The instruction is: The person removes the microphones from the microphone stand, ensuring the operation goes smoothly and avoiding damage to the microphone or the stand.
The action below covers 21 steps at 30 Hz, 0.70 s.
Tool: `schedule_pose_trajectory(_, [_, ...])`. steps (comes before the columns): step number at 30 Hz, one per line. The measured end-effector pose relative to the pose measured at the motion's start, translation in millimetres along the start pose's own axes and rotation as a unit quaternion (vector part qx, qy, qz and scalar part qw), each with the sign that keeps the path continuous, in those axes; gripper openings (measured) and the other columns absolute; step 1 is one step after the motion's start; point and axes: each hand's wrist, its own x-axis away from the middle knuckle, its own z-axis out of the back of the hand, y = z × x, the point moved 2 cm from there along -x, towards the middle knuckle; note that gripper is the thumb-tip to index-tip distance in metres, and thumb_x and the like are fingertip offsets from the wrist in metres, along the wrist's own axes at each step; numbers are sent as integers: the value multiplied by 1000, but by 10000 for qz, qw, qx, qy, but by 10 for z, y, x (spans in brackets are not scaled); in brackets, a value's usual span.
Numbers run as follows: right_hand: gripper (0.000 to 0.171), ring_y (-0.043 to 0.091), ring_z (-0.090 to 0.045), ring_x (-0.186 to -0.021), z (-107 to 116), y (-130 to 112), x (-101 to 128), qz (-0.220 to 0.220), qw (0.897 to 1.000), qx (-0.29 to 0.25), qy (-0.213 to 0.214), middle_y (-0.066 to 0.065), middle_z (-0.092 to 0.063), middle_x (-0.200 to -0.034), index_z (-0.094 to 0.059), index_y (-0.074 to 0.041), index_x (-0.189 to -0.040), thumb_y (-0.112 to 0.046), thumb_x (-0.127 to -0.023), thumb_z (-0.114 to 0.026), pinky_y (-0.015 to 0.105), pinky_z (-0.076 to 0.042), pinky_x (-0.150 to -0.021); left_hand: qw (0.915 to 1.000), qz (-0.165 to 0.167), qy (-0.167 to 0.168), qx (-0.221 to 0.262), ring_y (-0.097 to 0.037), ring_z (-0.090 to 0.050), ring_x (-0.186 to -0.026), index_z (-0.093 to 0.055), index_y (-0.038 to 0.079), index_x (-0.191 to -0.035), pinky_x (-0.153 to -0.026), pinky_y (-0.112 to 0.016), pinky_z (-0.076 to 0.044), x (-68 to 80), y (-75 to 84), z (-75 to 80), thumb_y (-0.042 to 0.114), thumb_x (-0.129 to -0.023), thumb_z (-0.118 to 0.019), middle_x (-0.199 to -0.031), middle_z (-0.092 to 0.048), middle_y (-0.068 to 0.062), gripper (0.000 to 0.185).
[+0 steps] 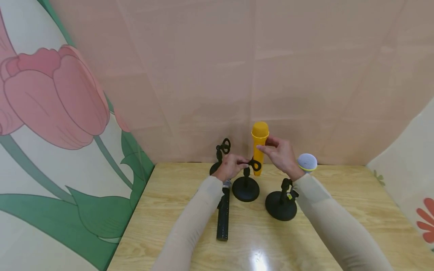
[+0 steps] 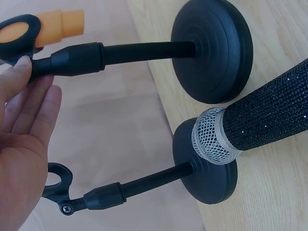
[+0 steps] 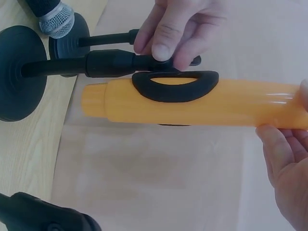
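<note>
A: Mic stands, count?
B: Three. One middle stand [image 1: 245,188] with the clip round the orange mic, one right stand [image 1: 281,205], one back stand [image 1: 219,156] behind the left hand.
A: Microphones?
B: Three too. One orange microphone [image 1: 259,146], one black glitter microphone [image 1: 223,214] lying flat, one white-headed microphone [image 1: 307,162] by the right wrist.
A: Hands?
B: Two, a left hand [image 1: 230,166] and a right hand [image 1: 281,155].
A: Anything else countable?
B: One wooden surface [image 1: 339,210]. Done.
</note>
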Motion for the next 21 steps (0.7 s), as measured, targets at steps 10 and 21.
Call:
schedule_pose_trajectory(10, [53,40,-63,-112,25,-84,-12,56,9999,159,-15,24,-65,-123,-59,5,-133,-29,-95,-71,54,-47,-100,10000,2,-37,35,-9,-67,-100,-78,15,-112,-90,-28,-54,-14,-20,-4,14,-92,-72,-112,-74,6,21])
schedule_pose_trajectory(21, [52,39,-62,-113,71,-151,-46,132,9998,158,-31,23,-65,-124,-60,3,-133,-31,-95,-70,55,-46,-101,9999,22,21,-122,-7,-67,-99,-78,18,-113,-88,-24,-54,-8,-16,-9,20,-92,-72,-111,-74,7,23])
